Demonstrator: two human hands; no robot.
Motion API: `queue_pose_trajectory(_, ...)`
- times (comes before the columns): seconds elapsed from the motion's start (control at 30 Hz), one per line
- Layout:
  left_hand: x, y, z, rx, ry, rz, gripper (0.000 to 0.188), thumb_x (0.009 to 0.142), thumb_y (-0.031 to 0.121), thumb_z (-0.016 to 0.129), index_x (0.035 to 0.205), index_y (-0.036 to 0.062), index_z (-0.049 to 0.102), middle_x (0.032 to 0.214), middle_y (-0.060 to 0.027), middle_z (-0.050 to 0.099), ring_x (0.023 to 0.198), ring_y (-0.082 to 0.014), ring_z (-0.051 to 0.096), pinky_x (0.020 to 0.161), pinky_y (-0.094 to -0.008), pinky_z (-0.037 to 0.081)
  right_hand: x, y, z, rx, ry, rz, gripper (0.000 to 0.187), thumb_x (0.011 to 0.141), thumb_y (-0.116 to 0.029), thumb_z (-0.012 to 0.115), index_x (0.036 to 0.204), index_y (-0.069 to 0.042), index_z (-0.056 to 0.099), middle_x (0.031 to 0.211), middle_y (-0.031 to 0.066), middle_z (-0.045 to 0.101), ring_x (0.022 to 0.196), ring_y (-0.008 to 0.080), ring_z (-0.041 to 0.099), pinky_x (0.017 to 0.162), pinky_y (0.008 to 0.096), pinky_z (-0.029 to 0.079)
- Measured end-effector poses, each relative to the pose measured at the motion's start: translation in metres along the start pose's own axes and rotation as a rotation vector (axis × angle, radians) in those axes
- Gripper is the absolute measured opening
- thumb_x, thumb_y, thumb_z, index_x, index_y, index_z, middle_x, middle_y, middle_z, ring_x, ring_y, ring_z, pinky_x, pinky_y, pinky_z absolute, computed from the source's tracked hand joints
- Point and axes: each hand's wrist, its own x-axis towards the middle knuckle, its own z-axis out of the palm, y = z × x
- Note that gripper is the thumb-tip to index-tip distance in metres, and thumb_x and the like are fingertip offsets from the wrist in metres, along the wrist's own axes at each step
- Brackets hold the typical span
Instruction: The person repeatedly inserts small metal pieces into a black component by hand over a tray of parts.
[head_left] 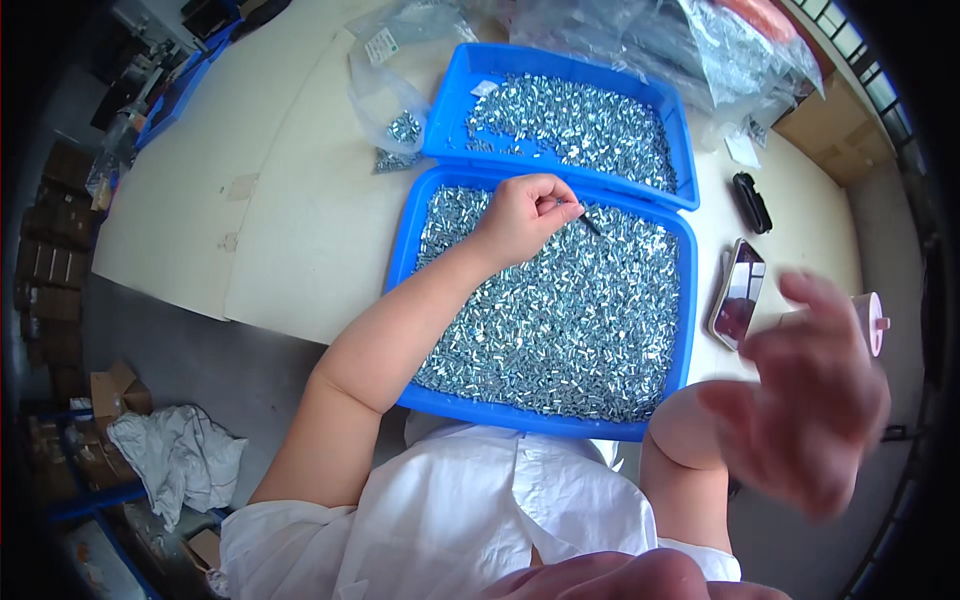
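My left hand [528,218] is closed over the middle of the near blue tray. From its pinched fingertips a thin black stick-like tool [591,224] points down at the parts; its exact kind does not show. A dense layer of small silvery metal pins or sleeves [560,330] fills the near blue tray [688,300]. Raised beside that tray, on the right and near the camera, my right hand [810,400] is smeared by motion. Its fingers are too blurred to tell whether they grip anything.
Behind stands a second blue tray [445,100], partly filled with similar parts. Clear plastic bags [390,95] lie left of it, larger plastic sheeting [640,45] behind. On the right are a phone [738,292], a black case-like object [751,203], a pink-and-white round item [873,323] and a cardboard box [835,125].
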Motion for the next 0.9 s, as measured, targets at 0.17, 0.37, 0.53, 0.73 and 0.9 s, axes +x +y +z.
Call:
queue_pose_trajectory(0.17,0.002,-0.009,-0.011,-0.277,0.129,-0.112,0.011,0.077,0.012,0.066,0.074,0.0037,0.06,0.058,0.0077,0.046,0.053,-0.0016,0.036,0.048,-0.0191,0.03,0.003,0.058,0.055,0.133,0.092,0.433,0.02,0.065,-0.002,0.07,0.078,0.002,0.056,0.075,0.0091,0.057,0.07,0.0204,0.056,0.061,0.0269,0.043)
queue_pose_trajectory(0.37,0.007,0.001,-0.012,-0.628,0.157,-0.247,0.01,0.079,0.012,0.064,0.081,0.0052,0.057,0.062,0.0048,0.048,0.046,-0.0007,0.033,0.039,-0.0168,0.022,-0.062,0.089,0.133,0.084,-0.193,0.742,0.03,0.068,-0.009,0.068,0.095,-0.002,0.057,0.091,0.0152,0.06,0.084,0.0309,0.058,0.072,0.0353,0.046)
queue_pose_trajectory(0.53,0.007,0.004,-0.01,-0.613,0.129,-0.244,0.01,0.078,0.012,0.064,0.081,0.0053,0.057,0.061,0.0049,0.048,0.047,-0.0007,0.034,0.039,-0.0164,0.023,-0.091,0.09,0.163,0.317,-0.044,0.894,0.014,0.075,-0.005,0.062,0.086,0.001,0.056,0.073,0.0139,0.058,0.064,0.0235,0.058,0.057,0.03,0.045)
queue_pose_trajectory(0.73,0.003,-0.005,-0.003,-0.424,0.117,-0.148,0.007,0.078,0.008,0.063,0.081,0.0028,0.062,0.069,0.0022,0.056,0.063,-0.0031,0.047,0.056,-0.0179,0.038,-0.091,0.081,0.156,0.187,0.038,0.785,0.012,0.076,-0.003,0.062,0.086,-0.001,0.057,0.078,0.0128,0.06,0.064,0.0222,0.059,0.057,0.0289,0.046)
queue_pose_trajectory(0.9,0.002,-0.008,-0.004,-0.212,0.071,-0.078,0.008,0.076,0.01,0.065,0.078,0.0029,0.063,0.059,0.0079,0.046,0.055,-0.0017,0.039,0.05,-0.0183,0.033,-0.102,0.089,0.157,0.237,-0.132,0.855,0.009,0.082,-0.007,0.053,0.087,0.0,0.056,0.076,0.0138,0.059,0.065,0.0258,0.057,0.059,0.0314,0.045)
